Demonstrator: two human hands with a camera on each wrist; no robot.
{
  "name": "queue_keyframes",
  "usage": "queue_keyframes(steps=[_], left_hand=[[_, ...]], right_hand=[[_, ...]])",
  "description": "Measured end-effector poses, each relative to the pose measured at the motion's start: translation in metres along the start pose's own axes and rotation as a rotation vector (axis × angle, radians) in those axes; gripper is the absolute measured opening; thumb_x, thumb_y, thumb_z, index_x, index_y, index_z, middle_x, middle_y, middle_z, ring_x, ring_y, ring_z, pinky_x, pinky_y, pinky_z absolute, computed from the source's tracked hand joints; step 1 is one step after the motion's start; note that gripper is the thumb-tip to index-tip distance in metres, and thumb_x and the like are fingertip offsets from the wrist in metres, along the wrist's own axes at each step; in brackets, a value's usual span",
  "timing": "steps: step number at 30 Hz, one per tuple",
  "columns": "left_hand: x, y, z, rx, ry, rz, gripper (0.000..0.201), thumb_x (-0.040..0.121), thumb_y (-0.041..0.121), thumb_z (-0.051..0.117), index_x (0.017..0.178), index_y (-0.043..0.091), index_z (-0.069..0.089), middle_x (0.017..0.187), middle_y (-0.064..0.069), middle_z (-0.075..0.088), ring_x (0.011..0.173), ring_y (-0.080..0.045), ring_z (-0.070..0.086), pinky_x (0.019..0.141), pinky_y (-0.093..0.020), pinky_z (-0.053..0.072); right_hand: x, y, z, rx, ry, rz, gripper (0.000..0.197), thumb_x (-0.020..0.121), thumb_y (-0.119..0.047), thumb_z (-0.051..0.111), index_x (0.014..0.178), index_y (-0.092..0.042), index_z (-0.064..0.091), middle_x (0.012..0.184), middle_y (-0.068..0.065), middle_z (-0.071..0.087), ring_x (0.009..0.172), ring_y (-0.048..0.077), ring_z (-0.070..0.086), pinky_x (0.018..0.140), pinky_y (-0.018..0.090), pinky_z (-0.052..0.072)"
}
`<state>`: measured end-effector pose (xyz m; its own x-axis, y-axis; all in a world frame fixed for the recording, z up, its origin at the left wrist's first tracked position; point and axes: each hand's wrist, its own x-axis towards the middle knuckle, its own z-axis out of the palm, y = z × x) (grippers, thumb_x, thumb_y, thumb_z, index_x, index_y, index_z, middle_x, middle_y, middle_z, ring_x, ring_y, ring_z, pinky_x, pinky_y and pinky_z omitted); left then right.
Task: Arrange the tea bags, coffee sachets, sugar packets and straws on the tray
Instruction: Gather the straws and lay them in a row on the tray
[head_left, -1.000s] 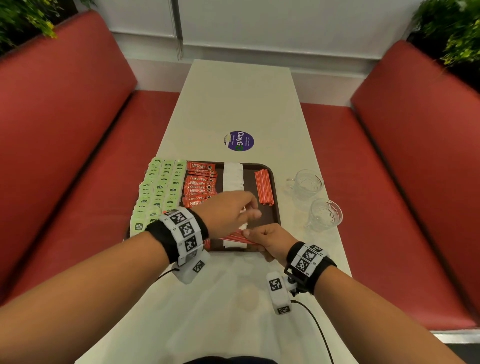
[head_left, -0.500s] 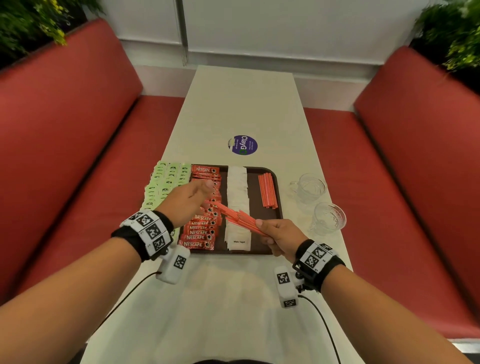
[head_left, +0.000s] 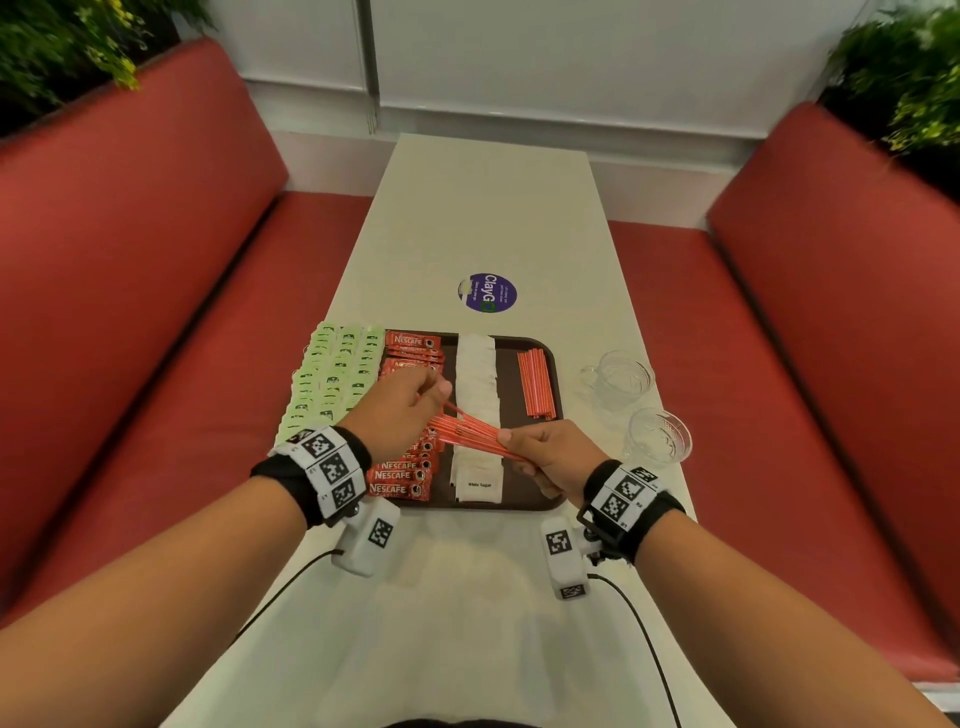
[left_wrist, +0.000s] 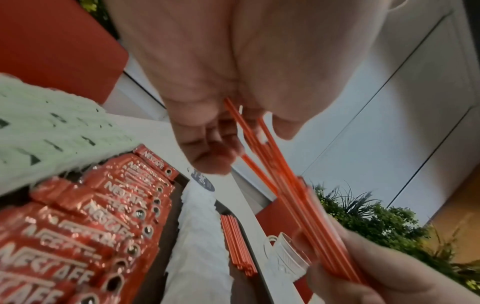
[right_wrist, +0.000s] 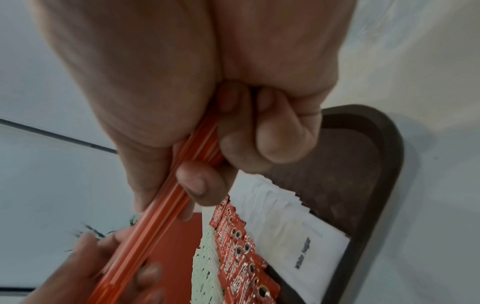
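A dark brown tray (head_left: 524, 501) lies on the white table. Green tea bags (head_left: 332, 379) fill its left side, red coffee sachets (head_left: 410, 345) come beside them, then a column of white sugar packets (head_left: 475, 374), then a row of orange straws (head_left: 536, 382) at the right. Above the tray I hold a second bundle of orange straws (head_left: 470, 434) between both hands. My right hand (head_left: 540, 452) grips its near end (right_wrist: 166, 205). My left hand (head_left: 410, 410) pinches the splayed far ends (left_wrist: 249, 131).
Two clear glass cups (head_left: 621, 376) (head_left: 660, 436) stand on the table right of the tray. A purple round sticker (head_left: 487, 292) lies beyond the tray. Red bench seats (head_left: 130, 322) flank the table on both sides.
The right hand lifted the straw bundle off the tray's near edge. The left hand moved left over the sachets and took the bundle's far ends.
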<state>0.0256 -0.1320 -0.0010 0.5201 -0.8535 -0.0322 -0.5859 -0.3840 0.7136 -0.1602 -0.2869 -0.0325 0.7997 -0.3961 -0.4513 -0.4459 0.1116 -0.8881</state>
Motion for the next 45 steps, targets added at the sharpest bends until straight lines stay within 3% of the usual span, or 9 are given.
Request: queue_keyframes(steps=[4,8,11,16,21,27,38,42,45], left_hand=[[0.005,0.002,0.019,-0.042,0.089,-0.02,0.025,0.102,0.044,0.043,0.115,0.024,0.052,0.119,0.001,0.043,0.089,-0.011,0.058,0.078,-0.032,0.055],[0.012,0.004,0.022,-0.126,0.174,-0.09,0.042,0.101,0.05,0.042,0.134,0.024,0.044,0.134,0.0,0.038,0.095,-0.009,0.059,0.086,-0.038,0.056],[0.013,0.01,0.021,-0.158,0.143,-0.073,0.039,0.103,0.05,0.036,0.115,0.022,0.06,0.107,0.001,0.065,0.09,-0.016,0.064,0.085,-0.041,0.054],[0.001,0.033,0.033,-0.223,0.062,-0.021,0.039,0.103,0.045,0.044,0.09,0.017,0.068,0.08,-0.006,0.07,0.061,-0.01,0.069,0.06,-0.034,0.058],[0.003,0.03,0.035,-0.038,0.066,-0.014,0.05,0.095,0.059,0.051,0.075,0.017,0.069,0.059,0.002,0.063,0.054,-0.01,0.058,0.056,-0.026,0.046],[0.013,0.023,0.034,-0.106,0.131,0.01,0.039,0.092,0.053,0.06,0.074,0.019,0.07,0.059,0.005,0.062,0.055,-0.009,0.056,0.057,-0.026,0.045],[0.017,0.032,0.043,-0.186,0.26,-0.011,0.027,0.094,0.042,0.063,0.074,0.024,0.07,0.06,0.012,0.06,0.055,-0.001,0.053,0.056,-0.018,0.039],[0.017,0.032,0.045,-0.125,0.255,-0.011,0.038,0.093,0.042,0.064,0.065,0.016,0.067,0.056,0.001,0.059,0.051,-0.006,0.048,0.05,-0.019,0.039],[0.018,0.033,0.046,-0.07,0.26,0.007,0.038,0.093,0.04,0.064,0.063,0.017,0.066,0.054,0.003,0.058,0.051,-0.008,0.049,0.049,-0.013,0.036]], right_hand=[[0.004,-0.01,0.011,-0.007,-0.002,-0.05,0.026,0.093,-0.04,0.066,0.079,-0.021,0.077,0.058,0.002,0.048,0.042,0.012,0.031,0.039,0.019,0.028],[0.007,-0.014,0.01,-0.016,0.02,-0.057,0.031,0.093,-0.041,0.066,0.083,-0.012,0.075,0.057,0.002,0.05,0.042,0.012,0.033,0.04,0.02,0.029],[0.011,-0.015,0.012,-0.051,0.034,-0.072,0.046,0.092,-0.044,0.066,0.086,0.002,0.071,0.057,0.003,0.049,0.042,0.012,0.033,0.04,0.021,0.028],[0.02,-0.02,0.017,-0.176,0.213,-0.162,0.067,0.084,-0.065,0.061,0.06,-0.003,0.052,0.049,0.006,0.036,0.043,0.018,0.031,0.045,0.024,0.03],[0.024,-0.02,0.01,-0.173,0.276,-0.207,0.059,0.097,-0.044,0.058,0.079,0.012,0.056,0.06,0.01,0.045,0.053,0.022,0.039,0.057,0.034,0.038],[0.027,-0.018,0.003,-0.02,0.338,-0.177,0.045,0.095,-0.051,0.059,0.09,-0.008,0.068,0.072,0.012,0.06,0.055,0.024,0.05,0.052,0.033,0.044],[0.018,-0.023,0.017,-0.315,0.513,-0.404,0.053,0.099,-0.04,0.055,0.066,0.001,0.056,0.054,0.009,0.043,0.052,0.01,0.036,0.053,0.029,0.034],[0.013,-0.02,0.013,-0.287,0.5,-0.383,0.023,0.097,-0.038,0.061,0.096,-0.02,0.075,0.075,-0.009,0.066,0.07,-0.001,0.058,0.062,0.012,0.044],[0.014,-0.019,0.009,-0.266,0.552,-0.372,0.022,0.094,-0.037,0.064,0.114,-0.03,0.066,0.08,-0.012,0.063,0.078,0.005,0.063,0.067,0.017,0.049]])
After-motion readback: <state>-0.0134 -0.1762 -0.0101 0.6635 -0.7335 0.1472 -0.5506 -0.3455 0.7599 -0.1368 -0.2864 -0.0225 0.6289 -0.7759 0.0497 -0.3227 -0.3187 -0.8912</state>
